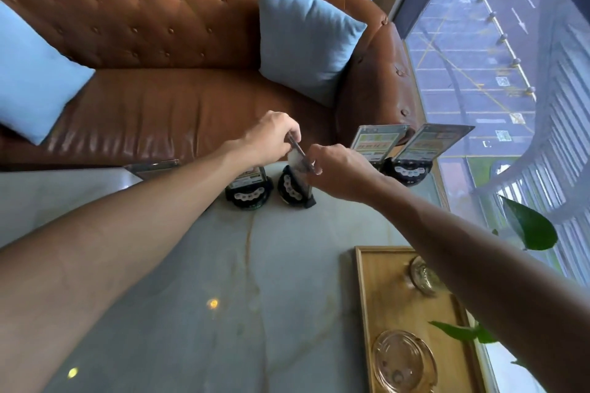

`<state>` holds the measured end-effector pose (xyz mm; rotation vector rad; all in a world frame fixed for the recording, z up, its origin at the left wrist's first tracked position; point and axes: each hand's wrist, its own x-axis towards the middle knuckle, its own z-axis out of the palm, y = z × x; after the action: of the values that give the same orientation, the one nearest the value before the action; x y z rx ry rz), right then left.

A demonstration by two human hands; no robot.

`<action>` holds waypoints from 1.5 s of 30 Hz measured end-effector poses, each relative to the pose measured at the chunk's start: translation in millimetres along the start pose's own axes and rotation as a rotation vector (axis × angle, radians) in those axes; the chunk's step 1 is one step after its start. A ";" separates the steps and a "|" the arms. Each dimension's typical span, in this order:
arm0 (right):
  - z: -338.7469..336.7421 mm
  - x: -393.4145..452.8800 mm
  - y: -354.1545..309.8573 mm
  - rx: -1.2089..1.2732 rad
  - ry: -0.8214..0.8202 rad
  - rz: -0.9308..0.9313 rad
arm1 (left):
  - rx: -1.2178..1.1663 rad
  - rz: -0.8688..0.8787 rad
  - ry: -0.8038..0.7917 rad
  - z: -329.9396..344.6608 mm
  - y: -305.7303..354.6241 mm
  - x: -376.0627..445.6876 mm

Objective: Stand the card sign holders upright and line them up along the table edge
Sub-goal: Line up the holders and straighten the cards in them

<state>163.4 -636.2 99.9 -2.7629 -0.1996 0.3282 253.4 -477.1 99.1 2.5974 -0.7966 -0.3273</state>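
Note:
Several card sign holders with round black bases stand near the far edge of the pale table point(198, 281). Two of them point(372, 145) point(427, 142) stand upright at the far right. Another holder point(249, 191) stands partly hidden behind my left wrist. Just right of it, a holder point(293, 188) stands turned edge-on. My left hand point(271, 137) pinches the top of that holder's card panel, and my right hand point(332, 166) grips the same panel from the right. One more clear panel point(153, 167) shows at the far edge, left of my left arm.
A wooden tray point(367, 297) with two glass ashtrays point(404, 360) point(421, 276) lies at the right near side. Green plant leaves point(530, 226) hang at the right edge. A brown leather sofa point(191, 99) with blue cushions point(306, 35) sits beyond the table. A window runs along the right.

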 end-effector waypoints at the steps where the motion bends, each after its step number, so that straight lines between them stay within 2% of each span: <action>1: -2.5 1.5 -1.0 -0.012 -0.007 0.003 | -0.012 0.004 0.017 0.8 -1.8 -0.1; 6: -18.4 17.5 8.6 -0.103 0.051 0.048 | -0.052 0.023 0.132 2.1 -10.8 -2.6; 11: -32.7 40.5 17.6 -0.204 0.083 -0.024 | -0.084 -0.009 0.186 2.1 -11.8 -2.3; 45: -27.6 41.4 56.3 -0.175 0.090 -0.042 | -0.125 0.043 0.210 16.0 3.6 7.3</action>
<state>215.7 -690.1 96.6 -2.9340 -0.2746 0.1832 252.3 -488.9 85.6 2.4445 -0.7327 -0.0855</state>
